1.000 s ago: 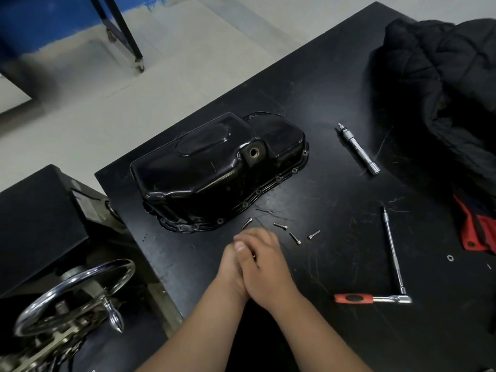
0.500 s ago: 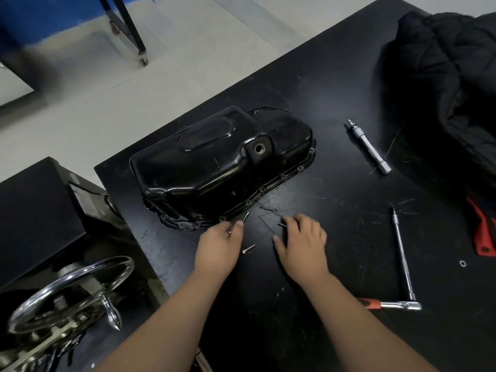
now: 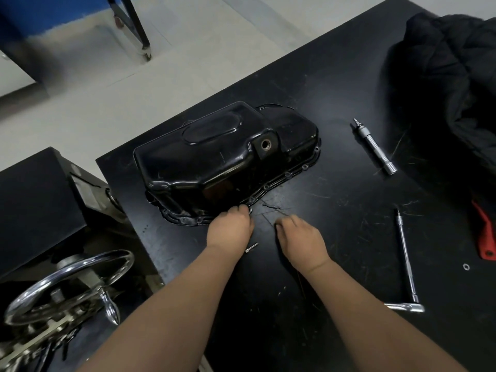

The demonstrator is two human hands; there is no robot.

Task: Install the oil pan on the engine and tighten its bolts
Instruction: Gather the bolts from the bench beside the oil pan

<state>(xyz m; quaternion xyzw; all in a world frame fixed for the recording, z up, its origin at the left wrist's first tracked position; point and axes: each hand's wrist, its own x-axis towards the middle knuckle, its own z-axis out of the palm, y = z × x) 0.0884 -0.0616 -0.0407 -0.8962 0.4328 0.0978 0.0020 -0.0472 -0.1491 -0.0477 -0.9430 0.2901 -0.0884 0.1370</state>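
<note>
**A:** Entry. The oil pan lies flange-down on the black table, near its left front corner, with the drain hole facing the person. It is not yet mounted, and no engine is identifiable in view.

**B:** Hands?

**A:** The left hand sits at the pan's near flange. Its fingers are curled and pinch what looks like a small bolt, whose silver tip shows beside a flange hole. The right hand is just beside it, fingers curled down onto the table. Whether it holds anything cannot be told.

**B:** Risks from here?

**A:** Judgement only. The pan looks heavy and sits close to the table edge, so a one-handed lift could let it slide off or bend the flange. A stray bolt lies by the left wrist, where the forearm could sweep it to the floor. Bolts gathered in curled fingers may drop and roll.

**B:** Surroundings, obstructions?

**A:** A black jacket is heaped at far right, well apart from the pan. A dark machine block and a chrome handwheel sit below the table's left edge. The ratchet, with a long extension, lies right of the right hand, and the right forearm covers its handle. A second extension bar lies beyond, near the jacket. A washer sits alone at far right. Nothing stands between the hands and the pan.
</note>
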